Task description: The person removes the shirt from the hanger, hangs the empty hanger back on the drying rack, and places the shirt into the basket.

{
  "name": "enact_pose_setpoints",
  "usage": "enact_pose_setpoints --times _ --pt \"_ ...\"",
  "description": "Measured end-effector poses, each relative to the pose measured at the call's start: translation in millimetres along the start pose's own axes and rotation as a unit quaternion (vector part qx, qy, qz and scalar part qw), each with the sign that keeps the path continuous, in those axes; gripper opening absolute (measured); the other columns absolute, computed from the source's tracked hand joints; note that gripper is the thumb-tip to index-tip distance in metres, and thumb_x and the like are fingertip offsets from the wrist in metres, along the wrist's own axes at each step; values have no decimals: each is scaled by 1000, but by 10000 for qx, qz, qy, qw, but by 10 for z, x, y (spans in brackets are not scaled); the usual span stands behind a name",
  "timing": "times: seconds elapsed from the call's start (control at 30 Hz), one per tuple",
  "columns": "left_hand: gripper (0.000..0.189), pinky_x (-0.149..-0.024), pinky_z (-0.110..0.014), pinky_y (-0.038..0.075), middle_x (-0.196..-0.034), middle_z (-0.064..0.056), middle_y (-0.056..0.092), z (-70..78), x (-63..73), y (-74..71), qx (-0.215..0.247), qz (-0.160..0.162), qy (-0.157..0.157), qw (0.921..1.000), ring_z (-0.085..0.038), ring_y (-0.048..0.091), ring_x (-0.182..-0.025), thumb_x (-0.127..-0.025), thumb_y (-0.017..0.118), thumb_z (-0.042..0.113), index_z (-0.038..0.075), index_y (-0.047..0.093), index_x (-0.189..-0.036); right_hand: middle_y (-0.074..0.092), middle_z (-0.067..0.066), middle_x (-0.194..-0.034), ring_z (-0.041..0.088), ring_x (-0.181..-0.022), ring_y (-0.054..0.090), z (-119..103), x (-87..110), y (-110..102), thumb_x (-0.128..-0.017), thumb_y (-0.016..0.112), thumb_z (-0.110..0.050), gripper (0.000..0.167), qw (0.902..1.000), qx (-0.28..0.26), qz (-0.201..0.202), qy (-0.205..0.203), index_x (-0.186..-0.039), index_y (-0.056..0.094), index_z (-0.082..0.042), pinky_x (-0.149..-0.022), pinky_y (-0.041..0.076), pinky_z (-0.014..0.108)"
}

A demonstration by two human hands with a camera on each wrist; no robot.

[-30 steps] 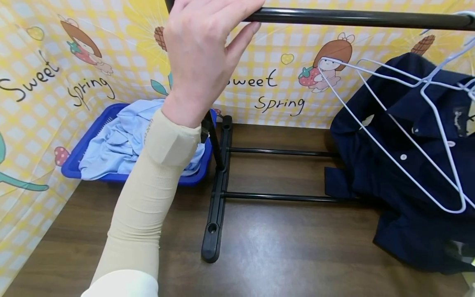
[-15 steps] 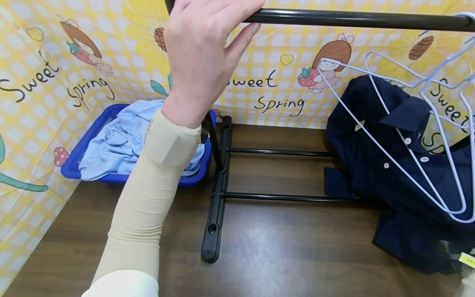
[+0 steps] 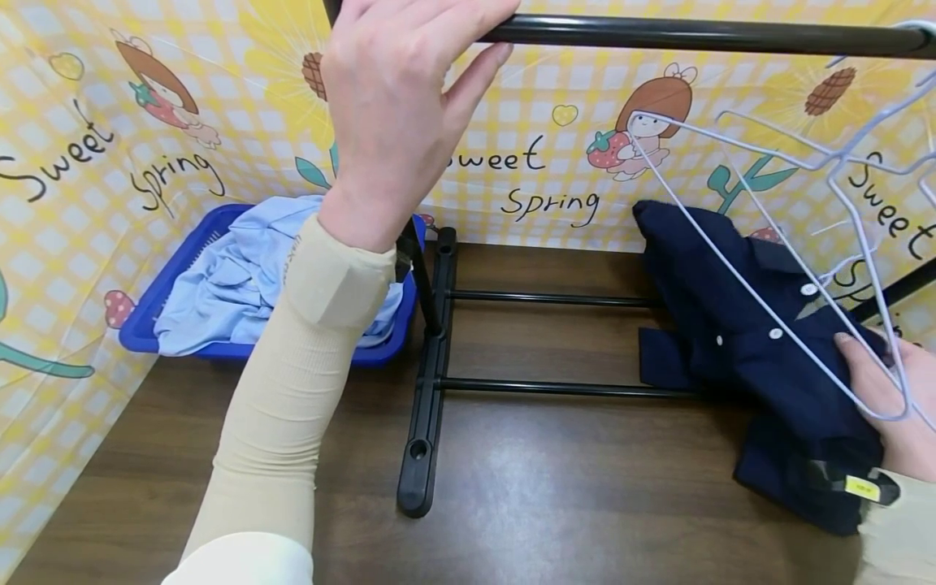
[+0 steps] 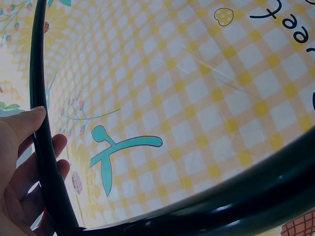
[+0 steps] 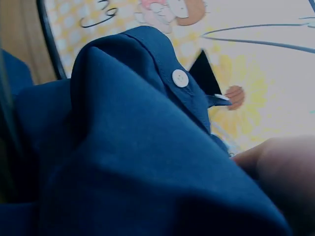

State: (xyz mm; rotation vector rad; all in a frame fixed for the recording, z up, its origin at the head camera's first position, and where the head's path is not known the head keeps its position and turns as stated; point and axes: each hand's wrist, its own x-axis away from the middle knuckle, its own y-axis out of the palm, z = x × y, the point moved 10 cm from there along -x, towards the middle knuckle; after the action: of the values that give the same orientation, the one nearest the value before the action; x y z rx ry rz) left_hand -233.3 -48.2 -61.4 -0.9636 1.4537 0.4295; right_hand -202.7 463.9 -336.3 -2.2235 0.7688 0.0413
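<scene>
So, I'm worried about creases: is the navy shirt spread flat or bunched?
Bunched: the navy shirt is creased and doubled over beside the right hand.

Blue basket (image 3: 395, 343) holding pale-blue cloth (image 3: 227, 276), yellow checked backdrop (image 3: 504, 122), brown surface (image 3: 556, 487)

We read "Sweet" and "Spring" in black script, repeated across the checked backdrop (image 3: 526, 97). We note a yellow label (image 3: 863, 487) on the right-wrist strap (image 3: 888, 488); its print is too small to read.

Indoor clothes-hanging corner, cartoon-print gingham backdrop (image 3: 256, 150), black garment rack (image 3: 658, 34), pale hangers (image 3: 841, 154), blue basket (image 3: 139, 331)
</scene>
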Motion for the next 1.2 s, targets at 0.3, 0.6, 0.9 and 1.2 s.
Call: enact_pose_setpoints --times 0.3,0.6,0.9,1.2 --pt "38 -111 -30 30 -117 3 74 -18 7 -9 -38 -24 -43 10000 -15 63 -117 -108 49 40 19 77 -122 42 47 -134 62 -120 43 32 2 612 -107 36 -45 66 9701 1548 -1820 -422 -142 45 11 -97 36 67" --pt "38 -113 -30 27 -118 4 74 -27 -7 -21 -39 7 -70 10000 -14 61 -120 -108 48 40 20 77 -122 33 41 -149 61 -136 29 -150 46 1164 -109 37 -42 61 9548 1074 -2603 -951 -153 40 0 -105 27 70" --pt "37 -112 -30 29 -117 4 74 -41 9 -22 36 -14 -73 10000 -15 62 -118 -108 50 40 20 77 -122 41 41 -143 59 -131 37 -349 80 1530 -110 41 -33 53 9431 551 -2991 -1348 -146 46 6 -104 30 68" --pt "38 -113 -30 29 -118 3 74 -28 9 -20 38 25 -1 10000 -16 62 -119 -108 49 40 19 77 -122 65 26 -126 36 -113 59 -764 334 1841 -108 52 -21 37 9170 -197 -3418 -2047 -134 62 3 -96 42 35"
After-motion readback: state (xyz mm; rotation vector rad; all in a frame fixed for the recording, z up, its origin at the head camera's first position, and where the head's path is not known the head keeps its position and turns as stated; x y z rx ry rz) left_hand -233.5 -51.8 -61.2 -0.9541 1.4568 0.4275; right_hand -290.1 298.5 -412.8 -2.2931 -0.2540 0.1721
